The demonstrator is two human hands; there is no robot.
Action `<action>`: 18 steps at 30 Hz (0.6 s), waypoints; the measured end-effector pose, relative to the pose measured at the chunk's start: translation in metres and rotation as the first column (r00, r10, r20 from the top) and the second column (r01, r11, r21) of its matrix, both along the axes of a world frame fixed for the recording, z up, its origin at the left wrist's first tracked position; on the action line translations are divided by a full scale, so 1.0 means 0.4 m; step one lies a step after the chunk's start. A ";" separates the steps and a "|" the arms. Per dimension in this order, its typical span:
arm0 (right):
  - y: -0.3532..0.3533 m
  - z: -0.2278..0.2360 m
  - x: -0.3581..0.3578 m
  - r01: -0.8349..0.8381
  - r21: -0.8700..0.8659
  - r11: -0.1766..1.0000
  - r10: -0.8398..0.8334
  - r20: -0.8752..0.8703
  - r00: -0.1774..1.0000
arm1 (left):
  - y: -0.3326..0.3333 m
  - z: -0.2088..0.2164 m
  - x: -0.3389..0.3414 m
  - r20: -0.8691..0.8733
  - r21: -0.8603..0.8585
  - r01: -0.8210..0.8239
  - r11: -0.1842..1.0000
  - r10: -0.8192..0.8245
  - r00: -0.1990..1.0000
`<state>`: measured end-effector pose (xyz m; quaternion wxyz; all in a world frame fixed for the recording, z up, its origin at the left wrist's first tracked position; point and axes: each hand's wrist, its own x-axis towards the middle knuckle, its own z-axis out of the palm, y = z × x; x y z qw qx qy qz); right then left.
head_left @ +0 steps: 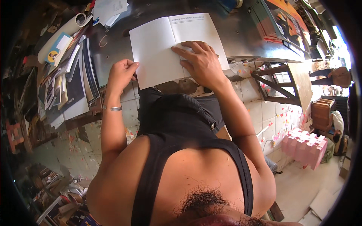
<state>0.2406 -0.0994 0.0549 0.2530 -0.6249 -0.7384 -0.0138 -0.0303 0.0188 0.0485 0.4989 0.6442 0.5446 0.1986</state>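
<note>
A large white folded sheet [154, 52] lies opened out on the dark metal tabletop [120, 39], its near edge reaching past the table's front edge above my lap. A crease runs down its middle, and small dark print lines the far edge of its right half. My right hand [201, 58] rests on it palm down, fingers spread across the crease and the right half. At the sheet's left edge, my left hand [122, 73] has its thumb and curled fingers pinched together on the border. A metal bangle [116, 109] circles the left wrist.
Left of me leans a heap of booklets and papers [71, 81], with a rolled white sheet [80, 19] behind. Printed stacks [267, 26] stand at the far right. A wooden frame [277, 84] and a pink bundle of stacked blocks [304, 147] are on the right; a person [339, 76] stands beyond.
</note>
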 end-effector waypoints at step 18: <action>-0.095 -0.007 0.085 0.163 0.064 0.985 -0.153 -0.139 0.978 | -0.008 -0.024 -0.010 0.016 0.067 -0.002 0.998 0.001 1.000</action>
